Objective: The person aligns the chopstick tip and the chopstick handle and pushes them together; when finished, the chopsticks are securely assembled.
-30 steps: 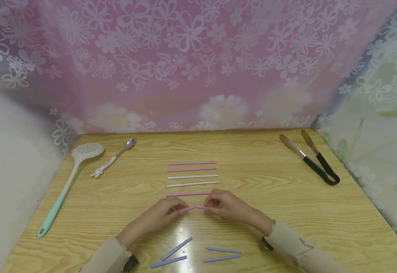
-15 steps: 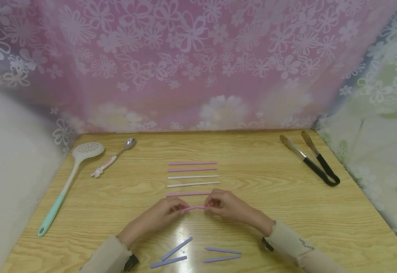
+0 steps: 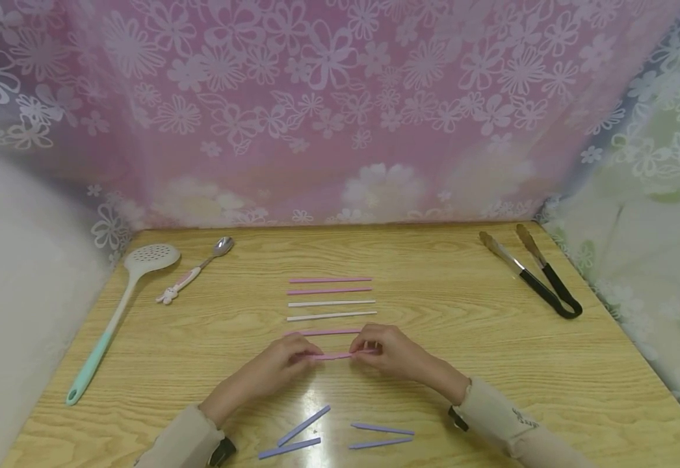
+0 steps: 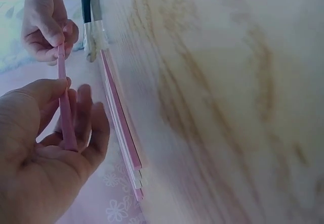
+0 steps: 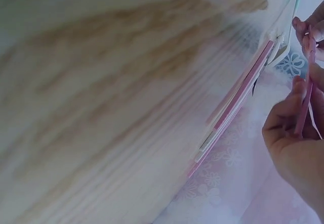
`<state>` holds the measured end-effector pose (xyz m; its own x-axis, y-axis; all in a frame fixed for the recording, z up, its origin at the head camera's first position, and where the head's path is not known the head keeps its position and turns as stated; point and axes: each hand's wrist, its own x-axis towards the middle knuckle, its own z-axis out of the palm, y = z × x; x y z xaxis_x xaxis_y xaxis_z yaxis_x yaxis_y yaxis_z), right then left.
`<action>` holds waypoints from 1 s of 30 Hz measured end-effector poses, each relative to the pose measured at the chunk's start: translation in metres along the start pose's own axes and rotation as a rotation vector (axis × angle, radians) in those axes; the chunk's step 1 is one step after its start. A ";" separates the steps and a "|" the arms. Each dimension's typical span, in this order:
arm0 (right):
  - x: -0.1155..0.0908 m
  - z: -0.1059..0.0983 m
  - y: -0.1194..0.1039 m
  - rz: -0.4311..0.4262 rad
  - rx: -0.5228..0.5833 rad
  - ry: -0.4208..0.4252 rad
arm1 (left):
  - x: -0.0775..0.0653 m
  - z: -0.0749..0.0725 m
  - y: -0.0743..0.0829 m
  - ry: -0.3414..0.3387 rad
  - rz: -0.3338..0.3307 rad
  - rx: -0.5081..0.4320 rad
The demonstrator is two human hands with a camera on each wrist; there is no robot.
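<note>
Both hands hold a thin pink chopstick (image 3: 335, 356) level, low over the table at its front middle. My left hand (image 3: 278, 364) pinches its left part between thumb and fingers; in the left wrist view the thick end (image 4: 67, 128) runs across the palm. My right hand (image 3: 395, 354) pinches the other part, with the far end showing between its fingers. The two pink parts now meet in one line between the hands. Just behind lies another pink chopstick (image 3: 328, 333), partly covered by the hands. Beyond it are two white chopsticks (image 3: 331, 318) and two more pink chopsticks (image 3: 329, 291), laid parallel.
Nearer the front edge lie several purple chopstick pieces (image 3: 305, 426), two thicker at left, two thinner (image 3: 382, 429) at right. At left are a skimmer (image 3: 120, 305) and a spoon (image 3: 188, 278) with a rabbit handle. Black-handled tongs (image 3: 539, 286) rest at back right.
The pink parts, earlier meeting at a small joint between the hands, now form one straight length. More of the chopstick shows within my right hand's fingers. The other things have stayed put.
</note>
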<state>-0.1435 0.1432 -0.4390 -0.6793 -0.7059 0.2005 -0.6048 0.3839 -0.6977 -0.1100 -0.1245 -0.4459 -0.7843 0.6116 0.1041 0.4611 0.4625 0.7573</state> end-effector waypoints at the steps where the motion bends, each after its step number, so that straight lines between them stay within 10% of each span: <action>1: 0.000 0.000 0.001 -0.009 0.005 0.013 | 0.000 0.000 0.000 0.006 0.006 0.001; 30: 0.001 0.006 -0.006 -0.059 0.020 0.229 | 0.007 0.003 0.010 0.113 0.000 -0.057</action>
<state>-0.1376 0.1366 -0.4390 -0.7212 -0.5725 0.3900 -0.6392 0.3328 -0.6933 -0.1095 -0.1142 -0.4392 -0.8277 0.5337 0.1735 0.4392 0.4236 0.7923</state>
